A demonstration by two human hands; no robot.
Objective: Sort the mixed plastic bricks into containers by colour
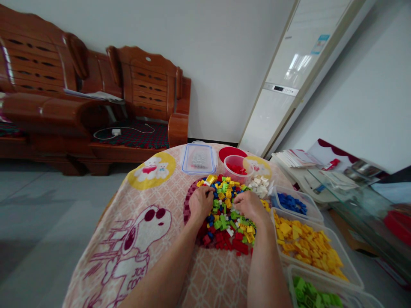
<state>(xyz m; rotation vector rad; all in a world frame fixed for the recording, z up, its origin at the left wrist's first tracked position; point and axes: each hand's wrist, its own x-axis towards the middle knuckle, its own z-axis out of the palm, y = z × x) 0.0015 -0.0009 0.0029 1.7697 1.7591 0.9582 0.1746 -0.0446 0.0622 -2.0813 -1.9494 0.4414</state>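
Note:
A heap of small mixed toy bricks (226,214), red, yellow, green and blue, lies in the middle of the cloth-covered table (147,239). My left hand (201,201) rests on the left edge of the heap, fingers curled down into the bricks. On the heap's right side sits my right hand (250,204), fingers bent into the pile likewise. What either hand holds, if anything, is hidden under the fingers.
A yellow-brick tub (349,273), a blue-brick tub (310,205) and a green-brick tub (290,273) line the right edge. A round tub of red bricks (227,162), white bricks (259,184) and a lidded clear box (198,159) stand at the back. Wooden sofa beyond, glass table on the right.

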